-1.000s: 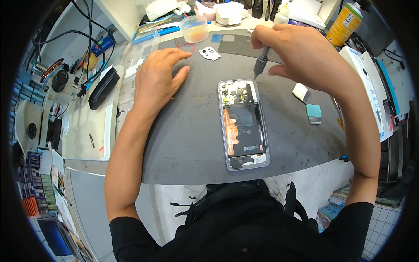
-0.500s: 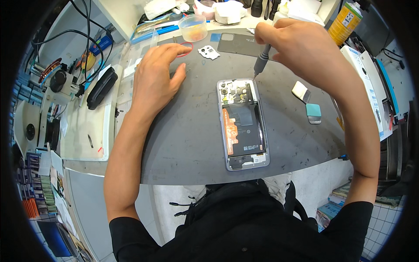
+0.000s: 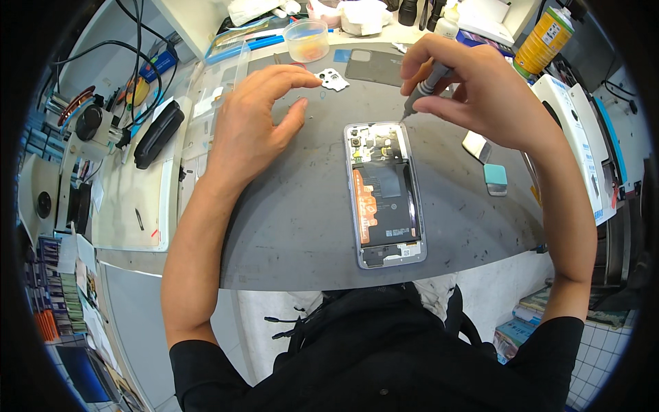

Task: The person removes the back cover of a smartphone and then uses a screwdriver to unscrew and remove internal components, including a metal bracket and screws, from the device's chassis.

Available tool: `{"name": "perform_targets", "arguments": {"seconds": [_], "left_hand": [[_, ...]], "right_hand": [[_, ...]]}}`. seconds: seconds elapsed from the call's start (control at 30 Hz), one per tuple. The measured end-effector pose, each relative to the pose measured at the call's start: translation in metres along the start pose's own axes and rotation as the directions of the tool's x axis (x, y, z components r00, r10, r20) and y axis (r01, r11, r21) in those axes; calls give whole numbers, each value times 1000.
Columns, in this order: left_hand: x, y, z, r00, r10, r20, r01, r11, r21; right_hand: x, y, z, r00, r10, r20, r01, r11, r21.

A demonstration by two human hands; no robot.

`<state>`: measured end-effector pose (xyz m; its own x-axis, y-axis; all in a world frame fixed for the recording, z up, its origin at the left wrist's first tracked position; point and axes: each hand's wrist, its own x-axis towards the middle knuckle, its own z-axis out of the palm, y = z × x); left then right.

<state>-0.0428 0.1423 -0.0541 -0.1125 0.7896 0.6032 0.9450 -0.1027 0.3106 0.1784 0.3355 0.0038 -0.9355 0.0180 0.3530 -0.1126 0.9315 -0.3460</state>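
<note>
An opened smartphone (image 3: 388, 199) lies on the grey mat, its inner board, black battery and orange flex part showing. My right hand (image 3: 467, 86) is closed around a grey screwdriver (image 3: 424, 89), tilted with its tip at the phone's upper right corner. Whether the tip touches the phone I cannot tell. My left hand (image 3: 257, 127) hovers above the mat to the left of the phone, fingers apart and holding nothing. Just beyond its fingertips lies a white metal cover plate (image 3: 333, 80) with holes.
Behind the phone lies a dark back cover (image 3: 374, 67), beside a clear round tub (image 3: 306, 41). Right of the phone are a teal-topped block (image 3: 495, 176) and a white one (image 3: 476, 145). A yellow spray can (image 3: 544, 42) stands back right; a black case (image 3: 159, 134) is at left.
My right hand has turned and its fingers have shifted on the screwdriver, which leans more now. My left hand has moved slightly right, toward the metal plate.
</note>
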Motion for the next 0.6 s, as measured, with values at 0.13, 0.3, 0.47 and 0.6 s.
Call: {"name": "perform_targets", "arguments": {"seconds": [0.13, 0.3, 0.47, 0.6], "left_hand": [[2, 14, -2, 985, -101, 137, 125, 975, -182], [0, 22, 1, 974, -65, 219, 121, 960, -252], [0, 18, -1, 977, -77, 197, 113, 977, -180], [-2, 10, -1, 972, -163, 171, 172, 984, -41]], "right_hand": [[4, 1, 0, 992, -71, -108, 85, 988, 129], [12, -14, 19, 979, -46, -200, 103, 951, 290], [14, -16, 23, 978, -22, -210, 85, 950, 299], [9, -16, 20, 986, 4, -167, 30, 979, 202]]}}
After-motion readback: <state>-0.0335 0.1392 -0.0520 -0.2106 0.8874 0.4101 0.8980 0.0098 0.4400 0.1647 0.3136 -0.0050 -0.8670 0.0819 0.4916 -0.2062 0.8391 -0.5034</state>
